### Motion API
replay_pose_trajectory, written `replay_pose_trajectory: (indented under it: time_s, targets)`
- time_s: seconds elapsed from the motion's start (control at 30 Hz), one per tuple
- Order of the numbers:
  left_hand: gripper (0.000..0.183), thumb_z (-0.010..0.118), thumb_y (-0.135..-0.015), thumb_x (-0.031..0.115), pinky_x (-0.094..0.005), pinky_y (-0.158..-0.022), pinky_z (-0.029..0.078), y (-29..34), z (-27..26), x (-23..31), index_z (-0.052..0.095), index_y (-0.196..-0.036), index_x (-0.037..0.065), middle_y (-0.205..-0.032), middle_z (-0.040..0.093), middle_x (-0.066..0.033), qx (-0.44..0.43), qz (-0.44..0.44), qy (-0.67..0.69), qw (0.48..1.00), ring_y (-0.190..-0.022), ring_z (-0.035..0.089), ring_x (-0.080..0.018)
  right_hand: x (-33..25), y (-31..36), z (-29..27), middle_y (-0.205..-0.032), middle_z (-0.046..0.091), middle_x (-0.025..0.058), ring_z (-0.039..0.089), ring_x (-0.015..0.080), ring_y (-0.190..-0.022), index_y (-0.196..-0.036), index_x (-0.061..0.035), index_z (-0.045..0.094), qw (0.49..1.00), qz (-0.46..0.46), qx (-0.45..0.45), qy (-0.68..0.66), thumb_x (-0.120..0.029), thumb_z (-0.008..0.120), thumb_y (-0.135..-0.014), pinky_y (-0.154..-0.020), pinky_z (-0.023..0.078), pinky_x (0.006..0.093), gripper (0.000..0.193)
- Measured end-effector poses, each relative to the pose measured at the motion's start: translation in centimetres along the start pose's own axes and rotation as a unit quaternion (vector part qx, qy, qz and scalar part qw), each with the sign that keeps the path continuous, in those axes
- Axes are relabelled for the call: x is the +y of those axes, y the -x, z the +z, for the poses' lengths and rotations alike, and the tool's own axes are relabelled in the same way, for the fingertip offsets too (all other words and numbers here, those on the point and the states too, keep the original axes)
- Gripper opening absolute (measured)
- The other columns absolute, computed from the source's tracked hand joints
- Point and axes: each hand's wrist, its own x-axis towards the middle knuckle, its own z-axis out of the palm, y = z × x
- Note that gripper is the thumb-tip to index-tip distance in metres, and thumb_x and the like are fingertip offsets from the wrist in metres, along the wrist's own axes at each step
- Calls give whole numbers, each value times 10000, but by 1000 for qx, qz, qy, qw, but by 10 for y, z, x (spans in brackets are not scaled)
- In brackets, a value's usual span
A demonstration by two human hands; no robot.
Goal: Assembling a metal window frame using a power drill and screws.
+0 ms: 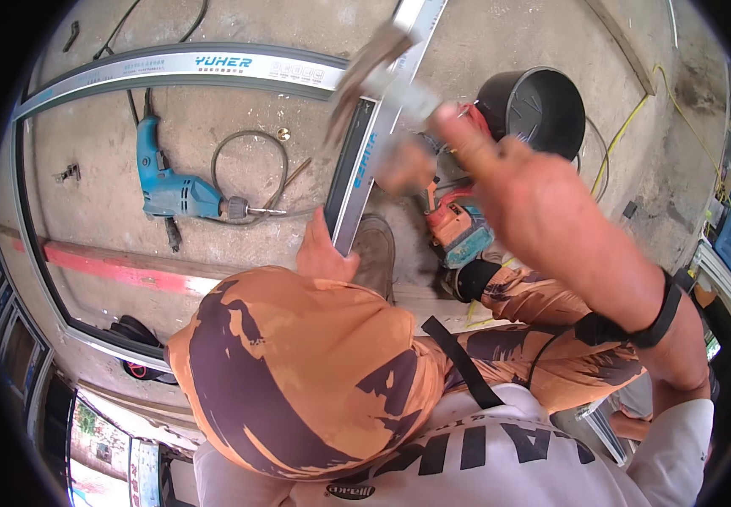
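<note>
My right hand (526, 190) is closed round the handle of a hammer, raised over the work and smeared by motion. The hammer head (357, 83) appears as a blurred brown-grey bar near a frame corner. Low on a silver and black metal profile (351, 190), my left hand (327, 250) wraps round its end, beside my shoe (374, 253). That profile meets the long side of a large metal frame (188, 72) lying on the floor. Blur and the hammer hide much of the joint.
Inside the frame lie a teal corded power drill (184, 194) with its cable and a red-painted plank (129, 269). To the right are an orange and teal power tool (460, 226) and a black bucket (572, 110) holding thin rods. A yellow cord (615, 144) crosses the floor.
</note>
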Motion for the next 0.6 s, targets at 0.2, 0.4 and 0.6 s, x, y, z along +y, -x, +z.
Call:
replay_pose_trajectory:
  time_s: [0.2,0.4,0.6]
  targets:
    - [861,688,-644,184,-517,-813,503,0,20,-11,351,-1422,31,-1056,629,-270,45,18,-53,997,-929,615,-470,-37,6,13,-796,564,174,606,310,-586,-1505,-118,300,987,-98,-129,-26,-97,616,-789,-505,494,402,782]
    - [886,680,-653,196,-531,-806,506,-1,-15,6,297,-1433,26,-980,631,-292,-77,-51,-25,995,-904,622,-476,-41,-4,9,-839,630,208,662,302,-745,-1484,-46,311,984,-77,-160,1,-89,580,-807,-584,534,370,729]
    - [835,683,-671,178,-506,-958,431,-6,3,8,332,-1414,28,-1262,500,-274,-36,-26,39,998,-1142,517,-440,-20,-13,32,-806,603,187,633,345,-665,-1504,-120,289,993,-33,-111,7,-92,568,-830,-570,502,430,730]
